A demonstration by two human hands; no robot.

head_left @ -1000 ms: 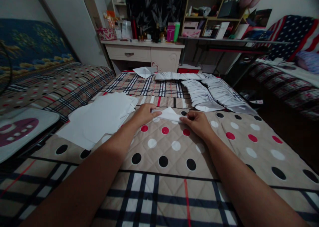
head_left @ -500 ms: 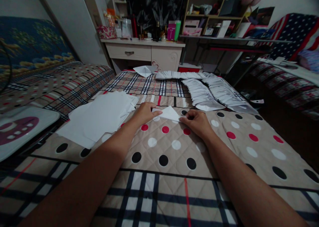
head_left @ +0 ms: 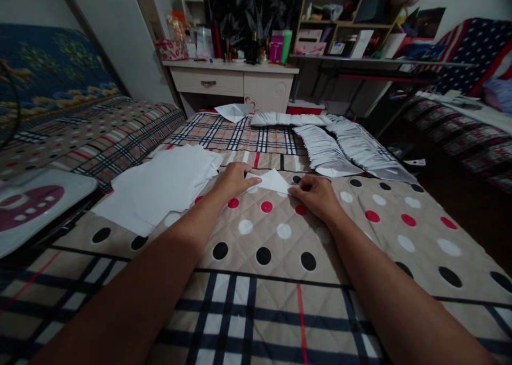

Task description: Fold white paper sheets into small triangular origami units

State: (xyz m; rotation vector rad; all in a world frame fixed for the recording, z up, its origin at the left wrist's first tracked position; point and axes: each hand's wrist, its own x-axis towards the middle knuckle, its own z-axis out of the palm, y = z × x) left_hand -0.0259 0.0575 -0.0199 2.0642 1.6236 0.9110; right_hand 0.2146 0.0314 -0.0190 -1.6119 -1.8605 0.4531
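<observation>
Between my two hands a small folded sheet of white paper (head_left: 273,180) lies low over the dotted bedspread, its peak pointing away from me. My left hand (head_left: 237,178) pinches the left end with thumb and fingers. On the other side my right hand (head_left: 316,191) grips the right end, thumb against curled fingers. To the left of my left hand lies a loose pile of white paper sheets (head_left: 160,186). Beyond my right hand, rows of folded white papers (head_left: 324,149) stand tightly packed, with another row (head_left: 288,119) behind.
A single folded paper (head_left: 233,112) rests at the bed's far edge. At the left sits a white board with a purple oval (head_left: 48,207). A dresser (head_left: 208,82) with bottles stands past the bed, beside a desk (head_left: 380,61). The bedspread (head_left: 248,255) has dots and plaid.
The folded paper has tipped so that its triangular face shows more and its front strip less. Both hands keep hold of its ends in nearly the same place. The view has shifted slightly.
</observation>
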